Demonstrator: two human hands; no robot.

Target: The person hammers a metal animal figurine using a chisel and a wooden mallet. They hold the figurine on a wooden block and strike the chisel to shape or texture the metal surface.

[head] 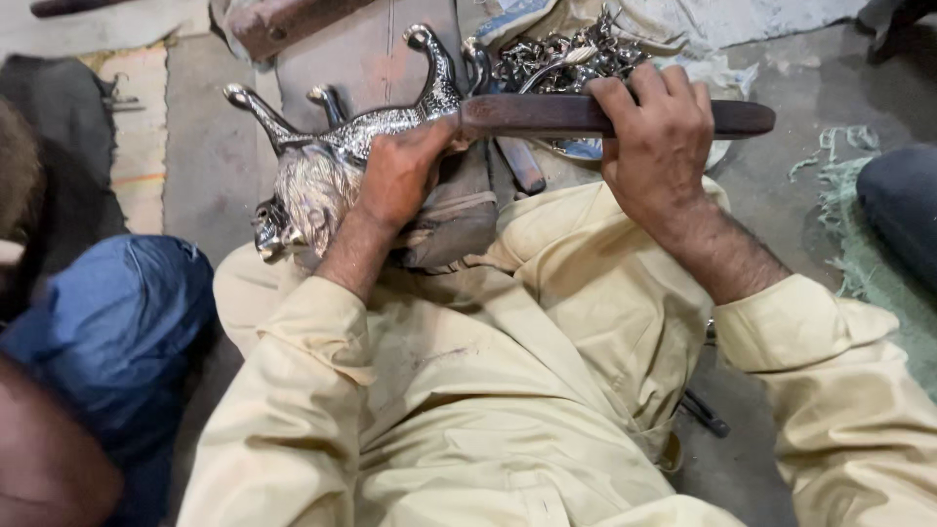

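Polished silvery metal on the figurine (332, 161), glossy and finely ridged (mane especially). Dull dark brown finish, smooth, on the bar (586, 115) under both hands. Matt cream cloth for the sleeves (322, 390). Shiny metal pile (566, 59) behind. Rough grey concrete floor (205, 166).

Grey concrete floor (210, 156) — heap of shiny metal parts (566, 59) on cloth (683, 24), green rag (859, 244) right.
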